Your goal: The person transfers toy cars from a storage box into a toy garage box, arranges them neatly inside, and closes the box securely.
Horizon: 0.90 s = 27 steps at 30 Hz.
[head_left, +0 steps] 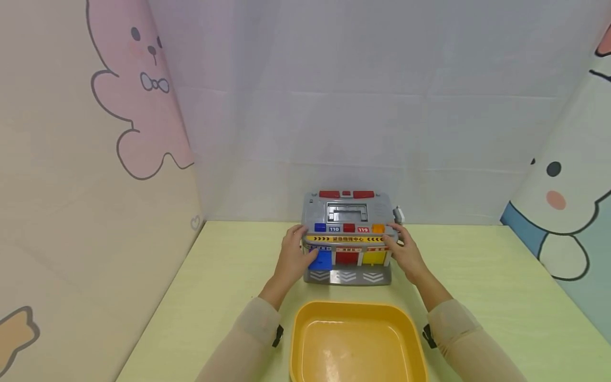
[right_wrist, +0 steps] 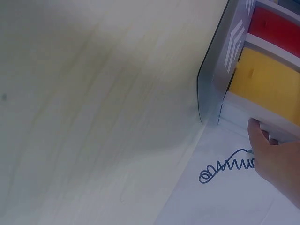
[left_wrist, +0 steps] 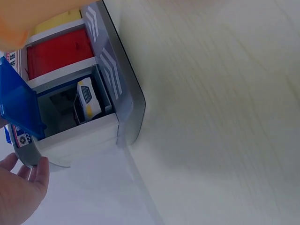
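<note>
A grey toy emergency station (head_left: 347, 212) stands near the back of the table. It has a blue, a red and a yellow door along its front. My left hand (head_left: 293, 254) grips its left side, thumb by the blue door (head_left: 321, 260). That blue door (left_wrist: 18, 96) is swung up in the left wrist view. Behind it sits a small white-and-yellow toy vehicle (left_wrist: 88, 98), partly in shadow. On the other side my right hand (head_left: 406, 253) holds the station's right front corner, next to the lowered yellow door (right_wrist: 265, 84). The red door (left_wrist: 61, 52) is also down.
A yellow tray (head_left: 353, 306) lies in front of the station, between the forearms. Close behind the station hangs a pale cloth backdrop (head_left: 305, 132). A dark coiled cord (right_wrist: 227, 164) hangs by its right side. The pale green table (head_left: 487, 276) extends to both sides.
</note>
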Motion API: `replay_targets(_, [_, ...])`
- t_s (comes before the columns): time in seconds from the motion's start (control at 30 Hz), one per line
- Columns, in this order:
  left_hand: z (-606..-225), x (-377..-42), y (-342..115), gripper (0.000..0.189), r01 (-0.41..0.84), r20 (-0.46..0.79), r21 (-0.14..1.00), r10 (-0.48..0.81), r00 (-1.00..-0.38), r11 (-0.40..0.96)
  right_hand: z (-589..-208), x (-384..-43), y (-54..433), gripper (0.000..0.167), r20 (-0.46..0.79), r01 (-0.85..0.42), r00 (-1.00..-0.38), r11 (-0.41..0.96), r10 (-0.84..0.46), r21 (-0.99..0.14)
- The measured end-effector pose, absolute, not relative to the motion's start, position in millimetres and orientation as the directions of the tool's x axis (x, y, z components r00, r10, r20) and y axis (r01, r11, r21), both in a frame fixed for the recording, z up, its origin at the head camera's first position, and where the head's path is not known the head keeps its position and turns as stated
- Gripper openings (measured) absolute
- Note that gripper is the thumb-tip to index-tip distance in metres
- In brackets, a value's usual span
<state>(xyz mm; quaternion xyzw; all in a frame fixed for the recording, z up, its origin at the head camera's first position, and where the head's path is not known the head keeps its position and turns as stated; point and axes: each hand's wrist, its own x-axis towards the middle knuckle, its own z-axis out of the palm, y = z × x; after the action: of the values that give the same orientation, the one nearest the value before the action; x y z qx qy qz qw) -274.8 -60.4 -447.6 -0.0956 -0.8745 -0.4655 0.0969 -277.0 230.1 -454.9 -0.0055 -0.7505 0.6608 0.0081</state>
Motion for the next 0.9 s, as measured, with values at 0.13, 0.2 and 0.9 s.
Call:
replay_targets(0.13, [-445.7, -277.1, -58.8, 0.065, 0.274, 0.243, 0.724, 0.137, -0.960, 0.633, -455.1, -277.2, 230.7, 0.056, 0.008, -0.006, -1.000, 0.129, 0.018, -0.992])
replay_targets(0.2, [-445.2, -278.2, -58.3, 0.067, 0.276, 0.241, 0.710, 0.144, -0.960, 0.648, -455.1, -277.6, 230.6, 0.057, 0.009, -0.006, -1.000, 0.130, 0.018, -0.991])
replay_targets(0.9, [-442.6, -278.9, -53.8, 0.077, 0.250, 0.187, 0.655, 0.167, -0.968, 0.713, -453.7, -276.2, 230.2, 0.056, 0.013, -0.010, -1.000, 0.144, 0.019, -0.990])
